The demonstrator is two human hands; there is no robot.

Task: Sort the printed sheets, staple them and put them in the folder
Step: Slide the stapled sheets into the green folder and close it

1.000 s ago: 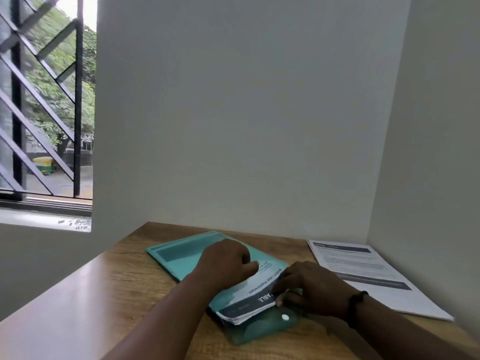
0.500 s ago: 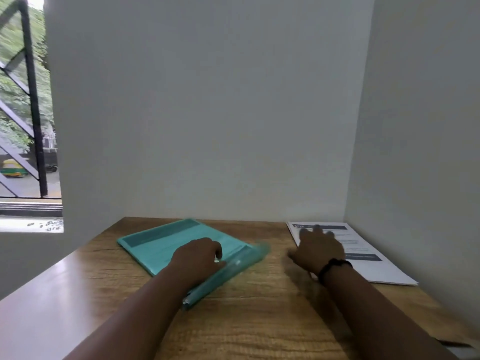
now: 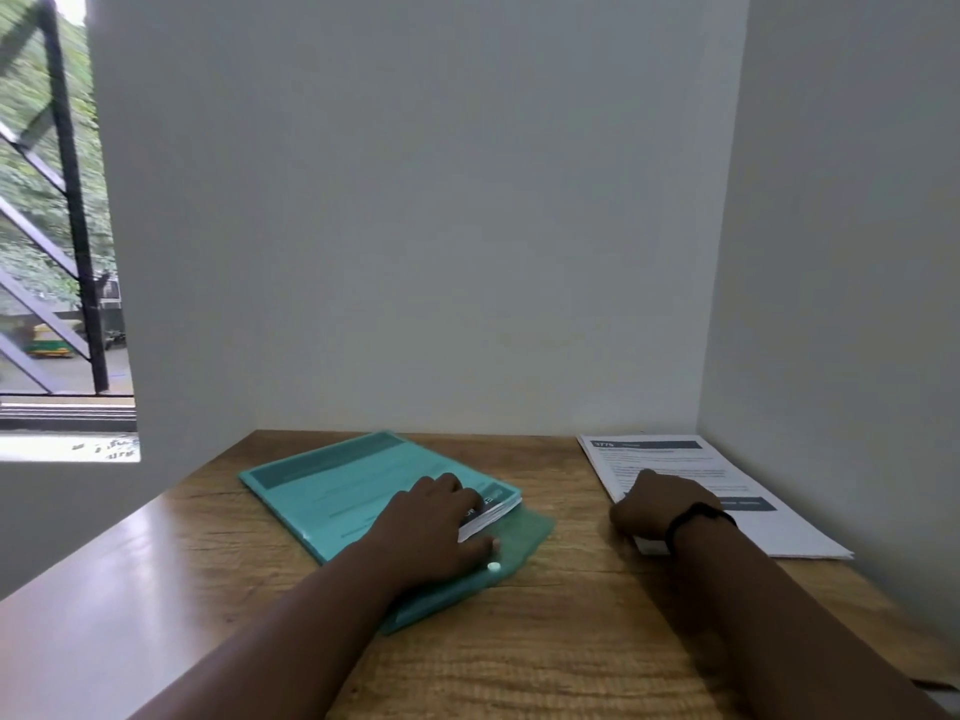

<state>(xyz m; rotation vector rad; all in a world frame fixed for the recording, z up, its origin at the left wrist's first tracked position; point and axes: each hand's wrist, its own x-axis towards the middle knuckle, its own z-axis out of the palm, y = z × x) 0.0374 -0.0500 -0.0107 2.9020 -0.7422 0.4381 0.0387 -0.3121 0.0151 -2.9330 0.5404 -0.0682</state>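
Note:
A teal see-through folder (image 3: 332, 491) lies on the wooden desk (image 3: 561, 641), left of the middle. A bundle of printed sheets (image 3: 493, 511) sticks out of its right end, over the open flap with a white snap button (image 3: 493, 566). My left hand (image 3: 431, 527) presses down on the folder, fingers curled over the bundle's edge and thumb by the button. A second stack of printed sheets (image 3: 675, 459) lies at the right against the wall. My right hand (image 3: 657, 506), with a black wristband, curls over that stack's near left edge, a white corner showing under it.
White walls close off the desk at the back and on the right. A barred window (image 3: 57, 252) opens at the far left above a sill. The desk's near right corner (image 3: 935, 688) shows a dark edge.
My right hand went from the folder across to the right-hand stack and now curls over its near edge. My left hand stays on the folder, whose flap lies open again.

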